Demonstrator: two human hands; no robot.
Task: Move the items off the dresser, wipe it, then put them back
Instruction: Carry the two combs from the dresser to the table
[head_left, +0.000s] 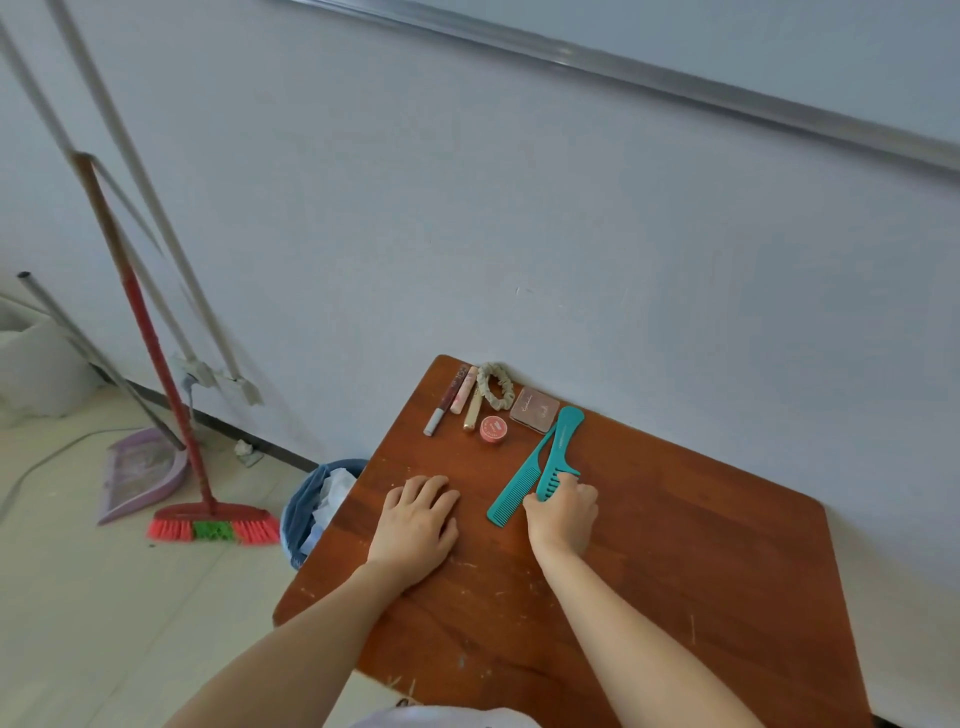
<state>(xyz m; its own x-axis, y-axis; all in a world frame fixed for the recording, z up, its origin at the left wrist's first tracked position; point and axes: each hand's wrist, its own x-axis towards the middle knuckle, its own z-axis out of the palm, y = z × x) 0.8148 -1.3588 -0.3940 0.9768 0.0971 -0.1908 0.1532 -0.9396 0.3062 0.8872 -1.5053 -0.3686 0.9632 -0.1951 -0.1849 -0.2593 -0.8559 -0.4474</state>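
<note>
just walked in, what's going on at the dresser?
A person's right hand grips the toothed end of the teal wide-tooth comb on the brown wooden dresser; the left hand rests flat on the wood. The teal fine-tooth comb, brown square compact, red round tin, beige scrunchie and three slim tubes lie near the wall.

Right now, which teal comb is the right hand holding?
The wide-tooth comb with the broad handle: the right hand grips its toothed end. The slim fine-tooth comb lies alongside.
</note>
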